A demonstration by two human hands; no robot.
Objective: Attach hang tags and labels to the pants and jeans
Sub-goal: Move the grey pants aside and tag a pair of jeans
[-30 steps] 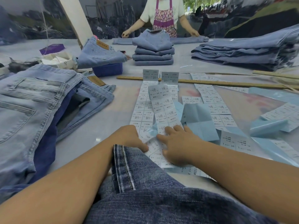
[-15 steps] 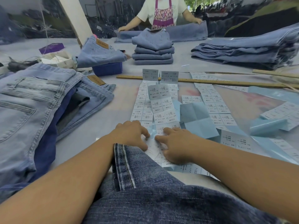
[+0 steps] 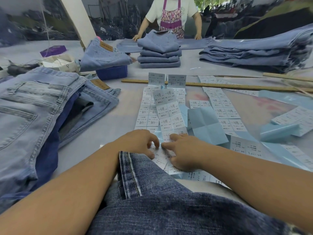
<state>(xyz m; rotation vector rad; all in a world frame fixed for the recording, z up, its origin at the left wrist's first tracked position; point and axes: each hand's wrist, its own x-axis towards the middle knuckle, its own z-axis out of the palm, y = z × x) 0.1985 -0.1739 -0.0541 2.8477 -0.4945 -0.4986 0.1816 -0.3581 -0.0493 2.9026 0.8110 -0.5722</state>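
Note:
Dark blue jeans (image 3: 152, 200) lie across the table's near edge under my forearms. Just beyond them runs a long strip of white size labels (image 3: 169, 114) on pale blue backing. My left hand (image 3: 138, 141) has its fingers curled down onto the strip's near end, pinching at a label. Facing it, my right hand (image 3: 184, 151) presses on the same strip with its forefinger pointing left at the label. The fingertips of both hands almost meet.
Light blue jeans (image 3: 33, 106) pile up at the left. Further label strips (image 3: 221, 106) and blue backing paper (image 3: 206, 126) lie to the right, a wooden ruler (image 3: 220, 85) behind them. Folded jeans stacks (image 3: 159, 53) stand at the back, where a person in an apron (image 3: 171, 16) works.
My left hand's fingers have moved from flat beside the jeans onto the label strip and curled toward my right forefinger. The person at the back has laid a pair of jeans down flat.

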